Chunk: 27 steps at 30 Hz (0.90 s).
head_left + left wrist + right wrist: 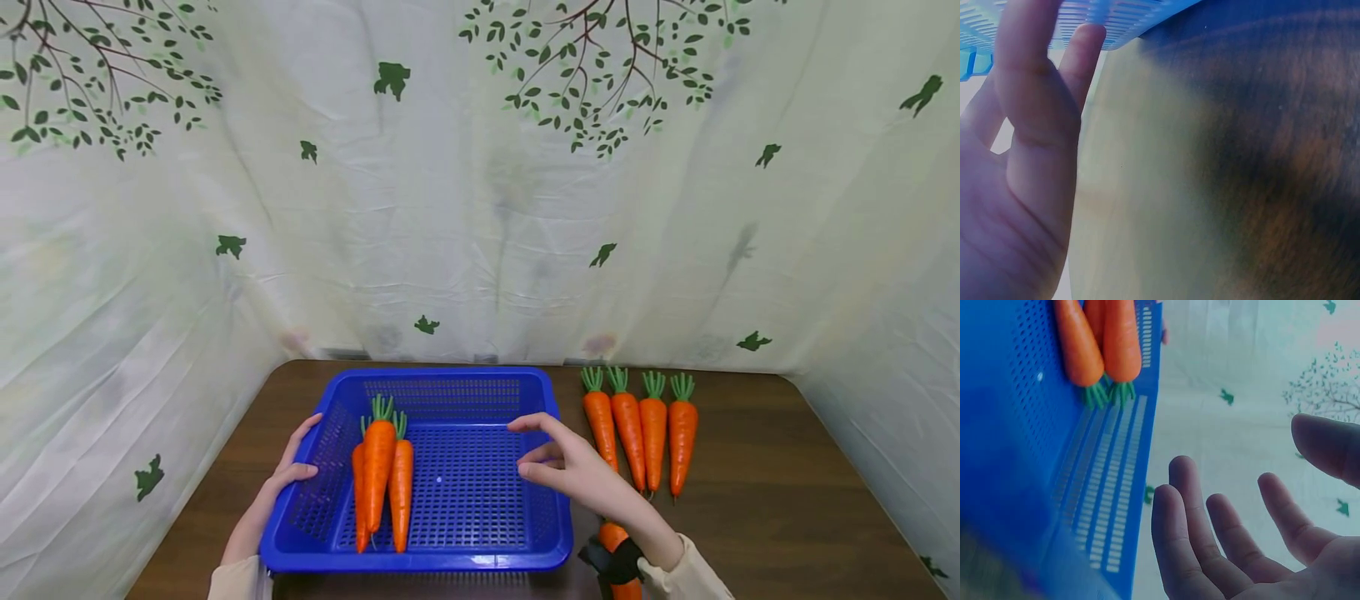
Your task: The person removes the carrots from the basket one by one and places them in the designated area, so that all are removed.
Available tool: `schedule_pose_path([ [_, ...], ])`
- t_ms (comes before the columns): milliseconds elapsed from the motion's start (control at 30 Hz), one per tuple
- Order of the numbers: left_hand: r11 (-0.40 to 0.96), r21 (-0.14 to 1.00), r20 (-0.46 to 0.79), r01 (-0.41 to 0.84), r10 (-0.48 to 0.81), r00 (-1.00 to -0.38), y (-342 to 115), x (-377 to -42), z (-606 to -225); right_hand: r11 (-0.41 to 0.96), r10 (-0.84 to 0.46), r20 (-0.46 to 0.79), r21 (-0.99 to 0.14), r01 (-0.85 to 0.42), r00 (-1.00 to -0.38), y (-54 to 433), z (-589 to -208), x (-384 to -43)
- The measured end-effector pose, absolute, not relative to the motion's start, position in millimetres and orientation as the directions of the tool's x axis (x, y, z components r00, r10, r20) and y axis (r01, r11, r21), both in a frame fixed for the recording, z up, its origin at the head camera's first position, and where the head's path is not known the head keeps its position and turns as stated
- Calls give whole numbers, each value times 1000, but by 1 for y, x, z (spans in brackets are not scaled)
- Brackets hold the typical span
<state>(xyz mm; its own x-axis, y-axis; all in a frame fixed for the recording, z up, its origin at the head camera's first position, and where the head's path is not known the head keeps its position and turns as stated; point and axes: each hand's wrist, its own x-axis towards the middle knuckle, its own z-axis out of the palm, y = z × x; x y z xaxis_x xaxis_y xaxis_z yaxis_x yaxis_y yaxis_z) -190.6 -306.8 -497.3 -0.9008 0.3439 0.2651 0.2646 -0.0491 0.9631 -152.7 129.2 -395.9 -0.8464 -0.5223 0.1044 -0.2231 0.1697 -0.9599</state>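
Note:
A blue plastic basket (416, 562) with perforated walls stands on the table in the head view. Three orange carrots with green tops, one of them a front carrot (379, 475), lie together in its left half. My left hand (273, 487) holds the basket's left rim, thumb over the edge; the left wrist view shows fingers (1038, 87) against the outer wall. Over the right rim hovers my right hand (570, 467), fingers spread and loosely bent, holding nothing. The right wrist view shows its empty fingers (1194, 531) beside the basket (1110, 487).
To the basket's right, several carrots (681, 437) lie in a row, tops pointing away. Another carrot (618, 537) lies nearer, partly hidden by the right wrist and its black strap (611, 560). A leaf-patterned curtain (480, 208) encloses the brown table (787, 500) behind and at the sides.

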Motion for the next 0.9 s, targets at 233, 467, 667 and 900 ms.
schedule_pose_path([
  [233,-55,947,315,315,345,-884,-306,-193,-499,141,-584,64,-974,-179,-809,109,-393,-162],
  [467,-61,950,307,305,345,-887,-306,-192,-499,120,-639,18,-985,-123,-769,87,-392,-171],
  [667,-55,948,311,312,348,-884,-306,-192,-499,109,-669,8,-988,-109,-743,69,-390,-180],
  [900,-49,935,346,352,349,-871,-307,-195,-500,100,-686,5,-990,-101,-728,51,-390,-190],
])
